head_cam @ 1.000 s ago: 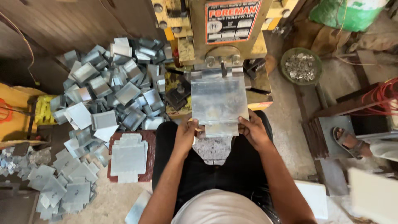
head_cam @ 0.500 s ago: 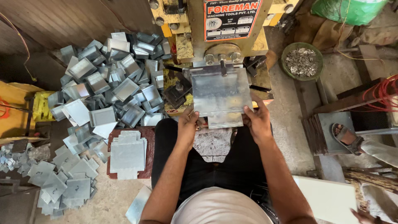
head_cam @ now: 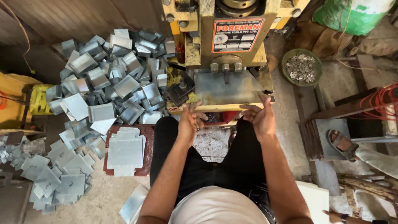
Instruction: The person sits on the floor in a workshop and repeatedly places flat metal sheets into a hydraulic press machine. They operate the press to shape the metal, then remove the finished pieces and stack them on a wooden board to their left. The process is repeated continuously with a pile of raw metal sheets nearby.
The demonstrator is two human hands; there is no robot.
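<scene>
Looking down from the head camera, a seated person's left hand [head_cam: 190,121] and right hand [head_cam: 259,118] hover just in front of a yellow press machine [head_cam: 215,45], fingers loosely curled and apart, holding nothing. A flat metal sheet [head_cam: 226,87] lies on the press bed just beyond the fingertips, its near edge close above both hands. Left of the left fingers sits a stack of flat sheets [head_cam: 125,151] on a red board, with a heap of bent metal trays [head_cam: 112,79] beyond it. A bowl of small scraps [head_cam: 301,67] stands beyond the right fingers.
</scene>
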